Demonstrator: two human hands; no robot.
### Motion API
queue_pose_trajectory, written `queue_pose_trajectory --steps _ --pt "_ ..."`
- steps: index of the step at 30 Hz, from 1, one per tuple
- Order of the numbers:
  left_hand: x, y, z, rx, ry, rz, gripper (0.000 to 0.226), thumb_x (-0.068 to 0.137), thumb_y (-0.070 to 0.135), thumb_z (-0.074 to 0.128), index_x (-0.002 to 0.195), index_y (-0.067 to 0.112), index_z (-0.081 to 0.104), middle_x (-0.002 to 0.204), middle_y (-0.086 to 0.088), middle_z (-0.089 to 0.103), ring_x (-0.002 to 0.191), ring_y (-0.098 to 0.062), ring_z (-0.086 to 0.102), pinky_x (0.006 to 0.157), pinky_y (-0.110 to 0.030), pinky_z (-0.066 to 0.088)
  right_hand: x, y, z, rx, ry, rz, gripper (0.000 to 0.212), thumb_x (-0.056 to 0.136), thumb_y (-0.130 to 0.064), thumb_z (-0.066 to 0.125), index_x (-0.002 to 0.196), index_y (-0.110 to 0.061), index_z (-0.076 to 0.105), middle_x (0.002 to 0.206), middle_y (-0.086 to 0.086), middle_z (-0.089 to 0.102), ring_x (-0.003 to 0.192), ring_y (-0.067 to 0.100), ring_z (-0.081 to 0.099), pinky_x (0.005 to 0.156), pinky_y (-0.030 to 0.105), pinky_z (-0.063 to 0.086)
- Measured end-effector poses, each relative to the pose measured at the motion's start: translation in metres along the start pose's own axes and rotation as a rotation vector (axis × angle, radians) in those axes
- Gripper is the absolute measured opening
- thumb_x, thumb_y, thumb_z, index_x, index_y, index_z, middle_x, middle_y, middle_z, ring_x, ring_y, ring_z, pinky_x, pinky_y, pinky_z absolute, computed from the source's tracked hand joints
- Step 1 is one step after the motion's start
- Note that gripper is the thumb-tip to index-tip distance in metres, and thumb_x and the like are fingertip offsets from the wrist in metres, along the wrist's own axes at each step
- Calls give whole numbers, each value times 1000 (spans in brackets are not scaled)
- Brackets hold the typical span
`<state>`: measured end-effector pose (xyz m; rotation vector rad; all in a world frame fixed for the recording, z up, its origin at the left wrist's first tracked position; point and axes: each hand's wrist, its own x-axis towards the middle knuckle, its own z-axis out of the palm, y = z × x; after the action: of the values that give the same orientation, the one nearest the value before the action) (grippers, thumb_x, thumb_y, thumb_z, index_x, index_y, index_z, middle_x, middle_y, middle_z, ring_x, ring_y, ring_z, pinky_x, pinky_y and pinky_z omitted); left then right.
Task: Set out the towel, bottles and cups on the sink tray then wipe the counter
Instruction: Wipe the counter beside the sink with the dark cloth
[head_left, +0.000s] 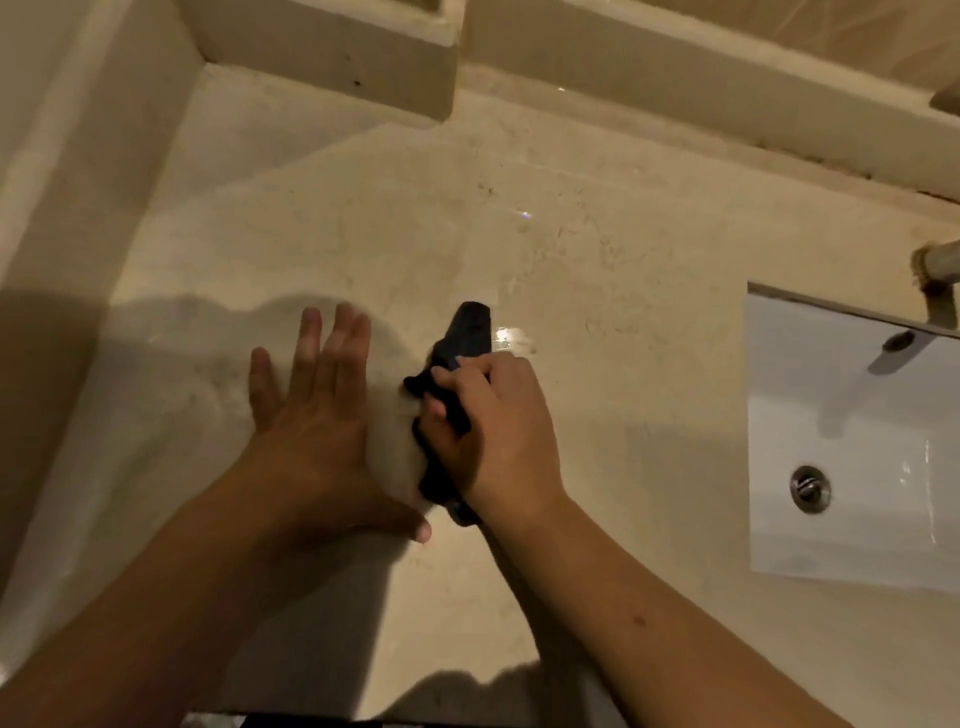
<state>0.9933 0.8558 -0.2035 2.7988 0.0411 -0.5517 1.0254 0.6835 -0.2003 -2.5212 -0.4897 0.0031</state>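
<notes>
Wipe step: right hand (498, 431) clenched on dark cloth (457, 374), left hand (311, 395) flat, empty on surface (597, 249). Suggest overlapping strokes toward sink (841, 467), steady pressure.

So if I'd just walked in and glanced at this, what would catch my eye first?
Probably the two hands in the middle of the beige counter: the right hand clutches a bunched black cloth, while the left hand lies flat and open beside it. Next would be the bright white sink at the right edge, with its metal drain.
</notes>
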Motion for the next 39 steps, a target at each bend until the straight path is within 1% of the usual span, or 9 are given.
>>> queue_pose_trajectory --steps 5,10,13,16,19,23,28,34,39 --pt "3 4 -3 13 1 -3 178 9 108 38 152 25 -28 163 9 -26 147 -17 -33 116 -60 -14 -14 82 -51 -73 172 244 20 92 -25 64 100 -7 67 99 10 56 91 27 55 72 37 49" --pt "-1 6 -9 -12 -35 23 176 15 103 51 149 27 -33 161 6 -33 144 -20 -39 116 -62 -14 -25 127 -107 -212 157 472 41 96 -21 61 136 -22 55 124 12 57 104 29 59 86 35 46" --pt "-6 6 -15 -54 -55 56 174 19 99 58 149 27 -32 161 6 -31 144 -22 -38 116 -62 -14 -23 106 -125 133 303 650 42 97 -18 52 131 -42 60 113 -24 66 99 4 64 93 34 55" --pt "-15 7 -13 -93 -60 77 167 30 94 66 144 29 -37 159 7 -32 143 -19 -39 116 -57 -17 -17 53 -116 661 313 731 36 89 -21 51 108 -40 75 103 -17 74 101 14 71 84 34 59" --pt "-24 6 -5 -127 -45 92 160 40 91 67 144 29 -37 158 7 -35 140 -17 -43 113 -51 -21 -9 4 -82 717 94 690 29 87 -15 54 98 -30 76 94 -3 77 88 19 73 70 30 57" --pt "-25 4 -2 -125 -24 69 158 32 101 46 146 28 -36 162 5 -29 142 -16 -42 115 -54 -18 -9 -24 -36 134 95 477 41 91 -18 44 122 -29 69 133 3 58 126 22 45 106 42 38" --pt "-23 12 4 -55 -5 36 162 28 97 51 147 26 -33 163 -3 -28 144 -23 -39 116 -64 -15 -18 -42 1 -165 -56 174 32 96 -43 56 121 -26 68 129 4 58 113 27 45 88 44 43" --pt "-20 15 8 39 21 16 166 20 110 36 156 27 -13 166 -7 -18 148 -26 -30 115 -64 -11 -26 -6 0 -79 25 -42 21 91 -18 72 110 -10 78 103 12 71 88 39 59 67 47 50" --pt "-20 19 11 87 40 -3 164 23 111 36 157 26 -7 167 -6 -12 151 -26 -23 117 -64 -5 -39 64 -33 -138 137 2 21 93 -19 70 110 -10 76 103 11 67 90 34 55 76 45 44"
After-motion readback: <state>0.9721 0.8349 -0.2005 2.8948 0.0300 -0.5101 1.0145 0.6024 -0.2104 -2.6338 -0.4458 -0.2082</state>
